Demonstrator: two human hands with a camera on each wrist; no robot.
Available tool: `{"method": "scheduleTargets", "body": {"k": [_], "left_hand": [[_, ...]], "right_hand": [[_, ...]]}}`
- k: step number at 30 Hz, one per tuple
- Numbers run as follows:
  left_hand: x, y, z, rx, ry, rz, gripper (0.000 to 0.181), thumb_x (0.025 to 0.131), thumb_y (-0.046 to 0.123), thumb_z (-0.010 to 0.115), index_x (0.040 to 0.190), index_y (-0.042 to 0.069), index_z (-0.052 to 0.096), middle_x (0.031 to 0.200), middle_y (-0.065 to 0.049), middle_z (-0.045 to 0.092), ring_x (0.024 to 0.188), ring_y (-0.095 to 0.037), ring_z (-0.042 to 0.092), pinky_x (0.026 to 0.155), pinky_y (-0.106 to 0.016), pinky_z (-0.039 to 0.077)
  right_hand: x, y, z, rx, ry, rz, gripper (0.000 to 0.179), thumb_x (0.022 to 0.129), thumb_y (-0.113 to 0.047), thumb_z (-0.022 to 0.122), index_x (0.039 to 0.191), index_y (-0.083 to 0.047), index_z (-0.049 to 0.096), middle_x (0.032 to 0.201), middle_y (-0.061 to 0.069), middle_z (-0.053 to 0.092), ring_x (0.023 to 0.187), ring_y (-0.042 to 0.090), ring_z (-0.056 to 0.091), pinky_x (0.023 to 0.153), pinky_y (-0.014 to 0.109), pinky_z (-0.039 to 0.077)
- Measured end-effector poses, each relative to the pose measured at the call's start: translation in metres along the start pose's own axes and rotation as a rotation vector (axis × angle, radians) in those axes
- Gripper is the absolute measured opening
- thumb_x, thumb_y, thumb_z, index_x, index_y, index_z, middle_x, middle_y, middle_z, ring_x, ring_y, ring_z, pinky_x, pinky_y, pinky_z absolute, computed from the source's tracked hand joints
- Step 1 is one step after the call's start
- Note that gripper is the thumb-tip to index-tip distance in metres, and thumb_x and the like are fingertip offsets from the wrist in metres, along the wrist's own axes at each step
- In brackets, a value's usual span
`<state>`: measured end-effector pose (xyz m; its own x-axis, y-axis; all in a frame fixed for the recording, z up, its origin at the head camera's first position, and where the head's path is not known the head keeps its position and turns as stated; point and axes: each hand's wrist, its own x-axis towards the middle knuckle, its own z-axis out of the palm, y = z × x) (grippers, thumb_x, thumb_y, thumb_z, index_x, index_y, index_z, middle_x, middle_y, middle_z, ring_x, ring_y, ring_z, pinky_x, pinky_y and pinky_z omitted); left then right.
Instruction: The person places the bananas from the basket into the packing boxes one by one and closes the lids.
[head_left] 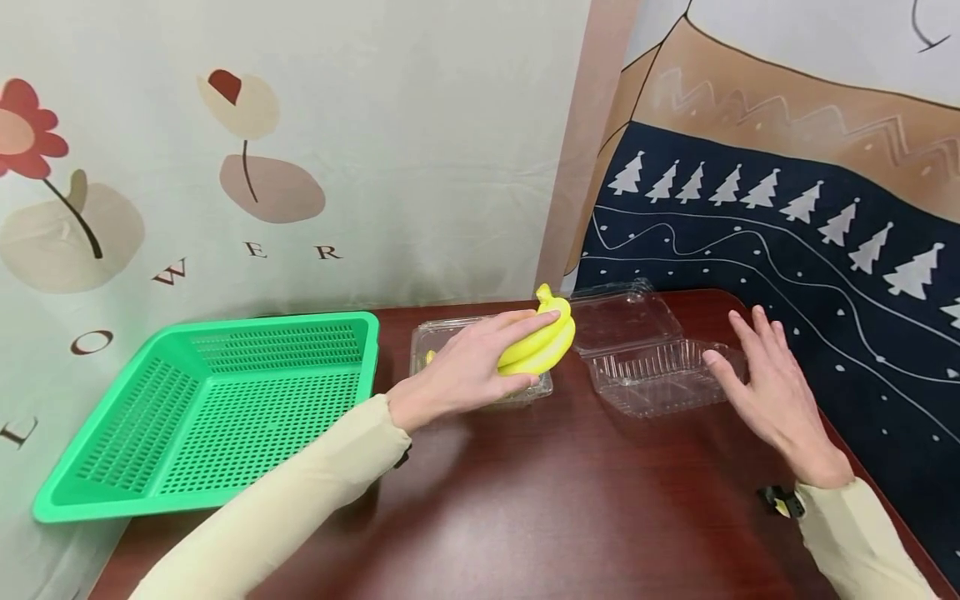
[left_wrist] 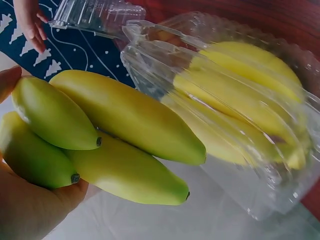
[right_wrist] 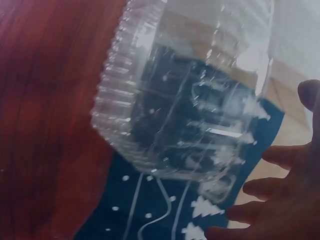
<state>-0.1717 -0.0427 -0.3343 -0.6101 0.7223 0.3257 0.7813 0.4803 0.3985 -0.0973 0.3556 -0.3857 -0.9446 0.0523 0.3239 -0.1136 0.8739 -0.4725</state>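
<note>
My left hand [head_left: 480,358] grips a bunch of yellow bananas [head_left: 542,342] above the table, stem pointing up and away. In the left wrist view the bananas [left_wrist: 125,117] have greenish tips. Behind and below them is a closed clear plastic box [head_left: 438,335], with another bunch of yellow bananas [left_wrist: 250,95] inside. An open clear plastic box [head_left: 652,387] stands to the right, its lid tipped back toward the wall. Beside that box's right end hovers my right hand [head_left: 772,383], fingers spread and holding nothing. The right wrist view shows the box [right_wrist: 175,115] apart from the fingers [right_wrist: 265,187].
A green perforated plastic basket [head_left: 247,433] stands on the left of the dark red-brown table [head_left: 540,517]. A pale printed cloth [head_left: 420,150] hangs behind, and a dark cloth with white trees [head_left: 750,242] hangs along the right edge.
</note>
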Motion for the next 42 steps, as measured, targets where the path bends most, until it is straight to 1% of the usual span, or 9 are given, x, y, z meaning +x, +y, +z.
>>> {"method": "scheduleTargets", "body": {"k": [9,14,19,23,27,31,34,39,42], "left_hand": [[0.018,0.005,0.012,-0.009,-0.015,-0.001,0.078,0.09,0.032,0.08,0.159,0.028,0.044,0.152,-0.001,0.052,0.131,-0.021,0.054,0.105,-0.041,0.047],[0.026,0.009,0.018,0.016,-0.022,0.008,0.078,0.091,0.035,0.079,0.159,0.029,0.043,0.153,-0.001,0.051,0.133,-0.021,0.053,0.104,-0.04,0.046],[0.033,0.014,0.024,0.015,-0.036,-0.001,0.078,0.091,0.035,0.078,0.16,0.031,0.042,0.154,-0.001,0.049,0.13,-0.022,0.055,0.101,-0.039,0.047],[0.038,0.018,0.027,0.029,-0.04,0.016,0.078,0.091,0.035,0.078,0.16,0.031,0.041,0.156,-0.003,0.049,0.129,-0.022,0.057,0.1,-0.039,0.047],[0.041,0.023,0.028,0.052,-0.04,0.04,0.077,0.092,0.036,0.077,0.16,0.03,0.041,0.156,-0.004,0.049,0.128,-0.022,0.058,0.097,-0.04,0.049],[0.045,0.03,0.03,0.066,-0.038,0.054,0.076,0.093,0.036,0.076,0.16,0.031,0.04,0.156,-0.005,0.048,0.126,-0.023,0.059,0.092,-0.038,0.05],[0.049,0.035,0.033,0.083,-0.038,0.073,0.077,0.093,0.036,0.076,0.161,0.031,0.04,0.156,-0.006,0.048,0.122,-0.024,0.061,0.087,-0.036,0.051],[0.056,0.045,0.043,0.107,-0.058,0.104,0.08,0.093,0.039,0.076,0.162,0.032,0.037,0.157,-0.007,0.046,0.119,-0.023,0.061,0.086,-0.032,0.05],[0.061,0.052,0.05,0.112,-0.079,0.119,0.08,0.094,0.041,0.075,0.163,0.033,0.034,0.158,-0.006,0.045,0.118,-0.021,0.06,0.086,-0.03,0.049]], "right_hand": [[0.003,0.022,0.002,0.106,-0.06,0.088,0.071,0.109,-0.04,0.046,0.165,-0.006,0.019,0.171,0.022,0.004,0.154,0.052,0.008,0.12,0.07,0.005],[0.003,0.027,0.004,0.159,-0.03,0.124,0.07,0.108,-0.038,0.051,0.165,-0.007,0.023,0.168,0.027,0.017,0.137,0.058,0.038,0.11,0.075,0.024],[-0.002,0.031,0.006,0.203,-0.084,0.188,0.072,0.107,-0.041,0.052,0.165,-0.009,0.024,0.159,0.035,0.03,0.128,0.061,0.046,0.101,0.077,0.034],[-0.007,0.035,0.007,0.193,-0.138,0.178,0.071,0.106,-0.039,0.056,0.164,-0.007,0.028,0.152,0.038,0.039,0.12,0.056,0.055,0.093,0.044,0.054],[-0.012,0.038,0.007,0.18,-0.168,0.119,0.069,0.105,-0.034,0.062,0.161,-0.005,0.034,0.144,0.037,0.049,0.108,0.013,0.066,0.075,0.011,0.044],[-0.018,0.043,0.01,0.211,-0.195,0.059,0.069,0.103,-0.027,0.066,0.16,-0.004,0.036,0.146,0.036,0.049,0.099,-0.026,0.042,0.076,0.0,0.04],[-0.022,0.044,0.013,0.195,-0.208,0.031,0.071,0.101,-0.027,0.069,0.161,-0.006,0.036,0.153,0.032,0.044,0.107,-0.014,0.05,0.079,0.0,0.037],[-0.026,0.039,0.017,0.182,-0.249,0.032,0.08,0.098,-0.028,0.074,0.162,-0.005,0.032,0.152,0.032,0.045,0.126,0.04,0.058,0.083,0.0,0.037],[-0.029,0.035,0.019,0.19,-0.287,0.045,0.088,0.096,-0.029,0.076,0.162,-0.001,0.027,0.148,0.036,0.046,0.123,0.052,0.058,0.086,0.018,0.055]]}}
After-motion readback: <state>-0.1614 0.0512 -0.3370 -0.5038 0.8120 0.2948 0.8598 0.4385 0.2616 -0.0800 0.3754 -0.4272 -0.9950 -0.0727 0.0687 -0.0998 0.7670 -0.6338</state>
